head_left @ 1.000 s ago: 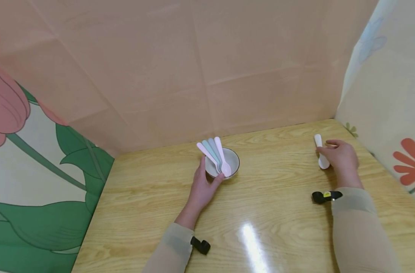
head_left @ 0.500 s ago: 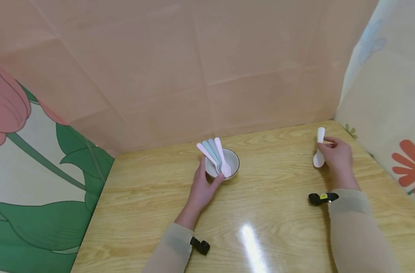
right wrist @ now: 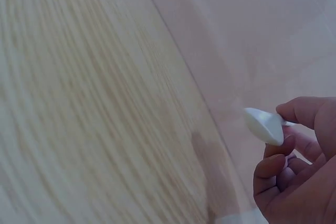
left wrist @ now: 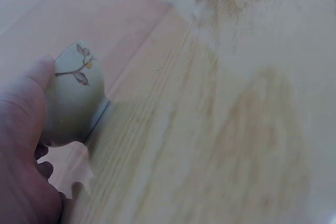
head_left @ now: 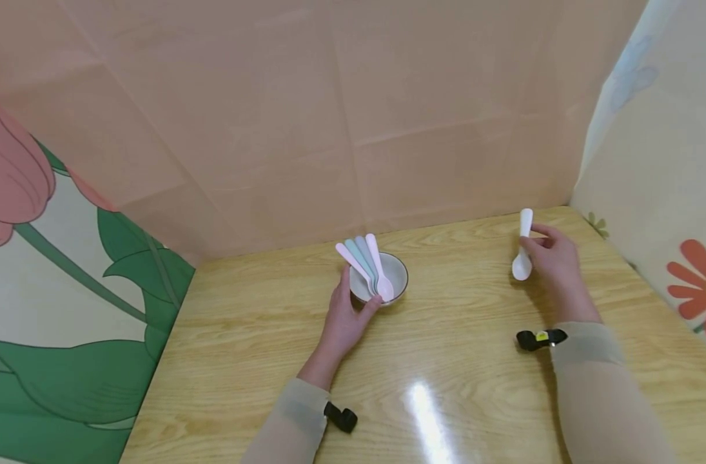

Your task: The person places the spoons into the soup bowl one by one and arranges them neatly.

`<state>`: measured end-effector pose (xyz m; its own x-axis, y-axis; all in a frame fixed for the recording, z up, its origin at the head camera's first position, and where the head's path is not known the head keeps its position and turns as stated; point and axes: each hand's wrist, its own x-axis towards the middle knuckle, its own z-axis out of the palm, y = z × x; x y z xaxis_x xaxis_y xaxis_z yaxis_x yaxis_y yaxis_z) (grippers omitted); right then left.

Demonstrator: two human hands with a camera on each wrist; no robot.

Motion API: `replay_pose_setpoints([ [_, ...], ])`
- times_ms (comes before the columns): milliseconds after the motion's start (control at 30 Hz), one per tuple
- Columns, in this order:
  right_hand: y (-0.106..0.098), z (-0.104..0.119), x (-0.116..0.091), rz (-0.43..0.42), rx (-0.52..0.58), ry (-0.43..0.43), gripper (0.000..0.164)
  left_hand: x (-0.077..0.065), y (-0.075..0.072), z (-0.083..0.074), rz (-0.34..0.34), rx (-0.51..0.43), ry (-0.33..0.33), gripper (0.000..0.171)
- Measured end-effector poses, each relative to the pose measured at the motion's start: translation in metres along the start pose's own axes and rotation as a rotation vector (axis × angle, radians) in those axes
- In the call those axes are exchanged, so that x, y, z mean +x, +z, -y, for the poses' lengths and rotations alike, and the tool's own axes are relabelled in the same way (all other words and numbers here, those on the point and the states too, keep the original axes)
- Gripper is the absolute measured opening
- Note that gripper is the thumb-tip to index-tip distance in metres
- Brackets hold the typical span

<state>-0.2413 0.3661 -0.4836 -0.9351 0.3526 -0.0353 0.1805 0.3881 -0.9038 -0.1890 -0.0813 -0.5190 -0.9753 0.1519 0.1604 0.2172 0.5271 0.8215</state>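
Observation:
My left hand point(head_left: 348, 320) grips the near left side of a small bowl point(head_left: 396, 270), thumb at the rim and fingers round its side. A flower branch decorates the outside of the bowl point(left wrist: 79, 90) in the left wrist view. Several spoons point(head_left: 369, 267) in pink, teal and greyish blue lean in the bowl, handles fanned out over its far left rim. At the right, my right hand point(head_left: 556, 261) pinches a white spoon point(head_left: 525, 248) by its handle, scoop end down, above the table. The right wrist view shows the scoop of this spoon point(right wrist: 264, 127) beyond the thumb and fingertips.
The wooden table point(head_left: 451, 335) meets a plain pinkish backdrop point(head_left: 271, 129) just behind the bowl. A flower-printed panel point(head_left: 677, 193) borders the right side, and a leaf-patterned one point(head_left: 74, 386) the left. Light glares off the table's near part.
My right hand has raised the white spoon off the table, turned it more upright and carried it left. My left hand, the bowl and the spoons in it have stayed put.

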Motion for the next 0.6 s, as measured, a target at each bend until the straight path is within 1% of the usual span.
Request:
replay_pose_setpoints([
  [167,0.01,0.009,-0.003,0.033,0.006,-0.016,0.065,0.001,0.001,0.0,0.009,-0.004,-0.004,0.106],
  [300,0.017,0.016,-0.006,0.06,-0.001,-0.029,0.065,0.001,0.003,0.0,0.008,-0.006,0.007,0.106],
  [433,0.022,0.023,-0.009,0.067,0.006,-0.05,0.064,0.002,0.003,0.001,0.009,-0.001,0.007,0.105],
  [600,0.028,0.034,-0.014,0.071,0.015,-0.107,0.062,0.001,0.003,0.001,0.01,-0.005,-0.005,0.106],
])
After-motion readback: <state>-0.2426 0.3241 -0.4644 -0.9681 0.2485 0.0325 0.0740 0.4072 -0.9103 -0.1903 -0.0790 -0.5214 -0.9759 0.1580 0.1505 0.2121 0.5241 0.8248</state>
